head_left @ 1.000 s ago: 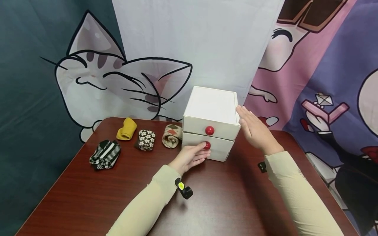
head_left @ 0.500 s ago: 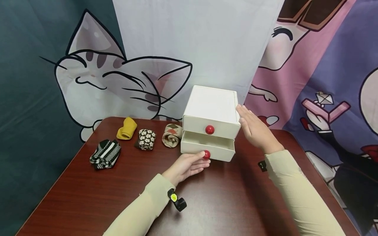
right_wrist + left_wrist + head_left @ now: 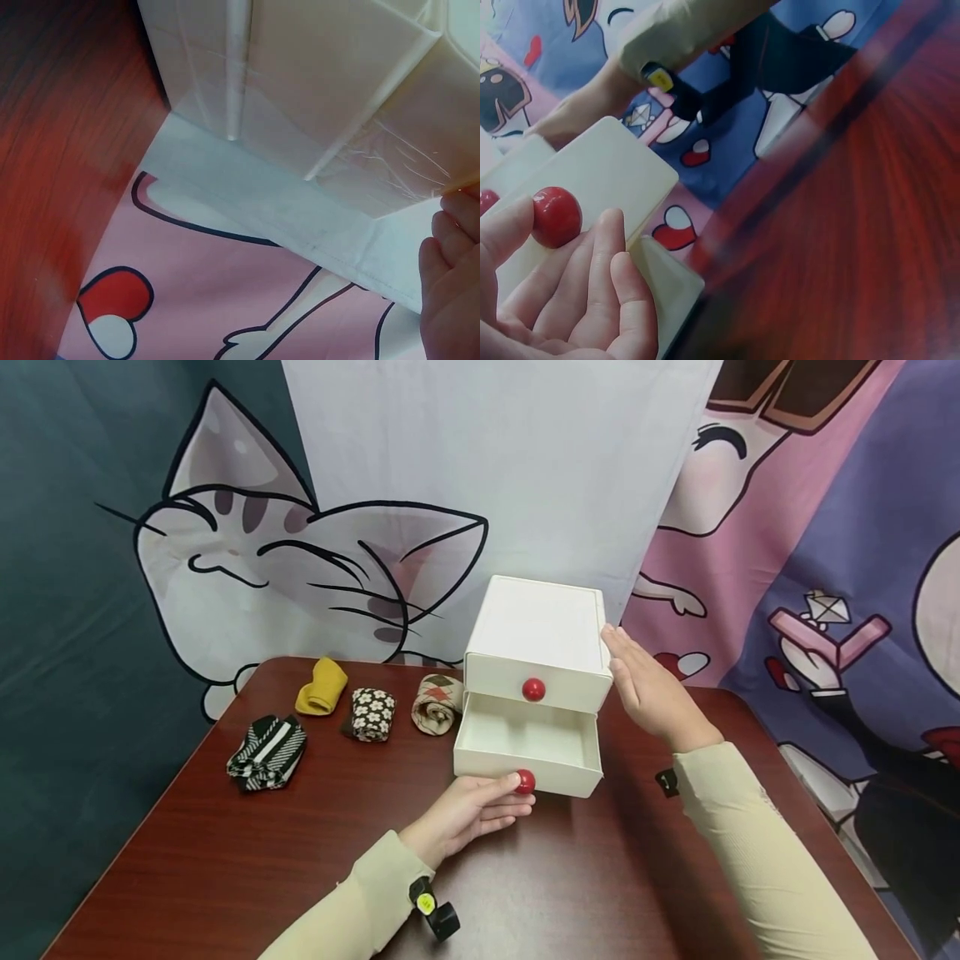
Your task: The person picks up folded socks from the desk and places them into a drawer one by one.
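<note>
A white two-drawer cabinet [image 3: 540, 618] stands at the back of the table. Its lower drawer [image 3: 487, 763] is pulled well out, and its bare inside shows. With thumb and fingers my left hand [image 3: 467, 810] pinches the red round knob [image 3: 526, 782] of that drawer; the left wrist view shows the knob [image 3: 556, 217] by the thumb tip, the other fingers under it. Above, the upper drawer [image 3: 495, 677] is closed. My right hand [image 3: 652, 693], fingers straight, rests on the cabinet's right side. In the right wrist view its fingers [image 3: 450, 232] touch that side wall [image 3: 330, 82].
Left of the cabinet lie rolled socks: an argyle one [image 3: 435, 704], a black floral one [image 3: 372, 715], a yellow one [image 3: 322, 687] and a black-and-white striped one [image 3: 267, 753]. A cartoon-printed cloth [image 3: 525, 468] hangs behind the brown table [image 3: 585, 885].
My left hand has drawn the lower drawer out by its knob, toward me, from closed to well extended. The right hand has stayed against the cabinet's side.
</note>
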`<state>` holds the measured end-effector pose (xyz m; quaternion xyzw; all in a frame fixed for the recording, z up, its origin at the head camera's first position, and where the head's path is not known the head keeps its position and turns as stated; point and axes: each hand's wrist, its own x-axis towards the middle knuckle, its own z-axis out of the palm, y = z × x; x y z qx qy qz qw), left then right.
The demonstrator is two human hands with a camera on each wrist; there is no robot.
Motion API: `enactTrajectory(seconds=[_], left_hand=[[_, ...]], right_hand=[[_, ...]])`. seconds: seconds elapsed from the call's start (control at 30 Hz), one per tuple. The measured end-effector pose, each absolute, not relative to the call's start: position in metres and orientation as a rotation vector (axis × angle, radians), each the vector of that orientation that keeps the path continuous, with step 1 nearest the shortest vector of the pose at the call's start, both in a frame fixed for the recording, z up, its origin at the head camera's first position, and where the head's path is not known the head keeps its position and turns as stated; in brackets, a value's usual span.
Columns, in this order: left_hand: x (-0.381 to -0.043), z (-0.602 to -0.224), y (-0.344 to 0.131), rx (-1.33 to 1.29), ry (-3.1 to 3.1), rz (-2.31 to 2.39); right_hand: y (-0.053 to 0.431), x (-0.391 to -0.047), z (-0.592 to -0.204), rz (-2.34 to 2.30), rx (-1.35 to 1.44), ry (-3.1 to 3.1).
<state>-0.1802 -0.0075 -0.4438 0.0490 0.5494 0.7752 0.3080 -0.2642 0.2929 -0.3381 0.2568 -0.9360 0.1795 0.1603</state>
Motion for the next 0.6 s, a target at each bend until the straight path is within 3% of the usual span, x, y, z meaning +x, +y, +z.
enactTrajectory(seconds=[0.6], left_hand=[[-0.160, -0.450, -0.012, 0.257, 1.609, 1.974]], right_hand=[[0.292, -0.264, -0.341, 0.528, 0.728, -2.651]])
